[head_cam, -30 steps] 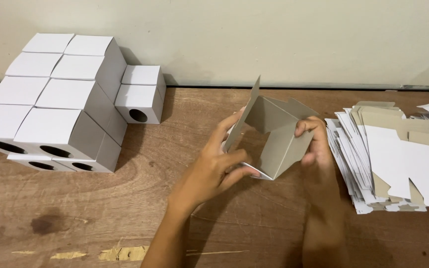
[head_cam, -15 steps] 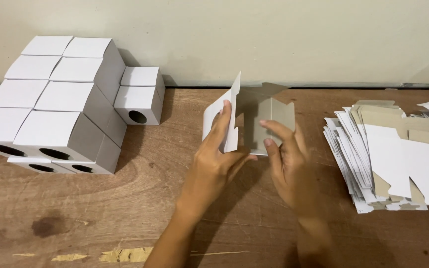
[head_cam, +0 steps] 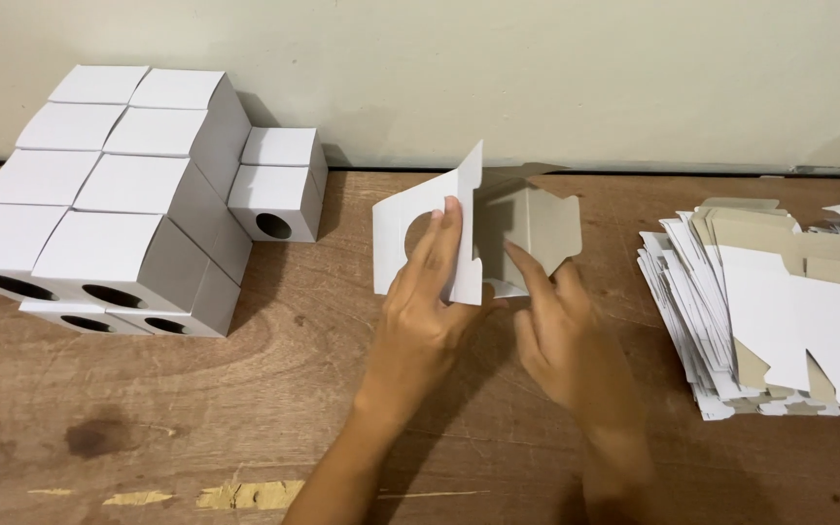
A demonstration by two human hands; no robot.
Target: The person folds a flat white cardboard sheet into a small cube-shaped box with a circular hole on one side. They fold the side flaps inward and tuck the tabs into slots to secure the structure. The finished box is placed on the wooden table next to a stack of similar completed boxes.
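Note:
A half-folded cardboard box blank [head_cam: 527, 224], white outside and grey inside, stands upright on the wooden table [head_cam: 274, 389] at the centre. Its white panel with a round hole faces left. My left hand [head_cam: 425, 311] holds that panel, fingers laid flat along its edge. My right hand [head_cam: 561, 331] presses a grey inner flap with its fingertips from the right.
Several finished white boxes [head_cam: 109, 194] with round holes are stacked at the left against the wall; two smaller ones [head_cam: 279, 185] stand beside them. A pile of flat unfolded blanks [head_cam: 780, 311] lies at the right. Scraps of tape mark the table's near edge.
The blank has been turned and folded from an open tilted shape into an upright one. My right hand moved from behind it to its near right side. The holed white panel now faces me.

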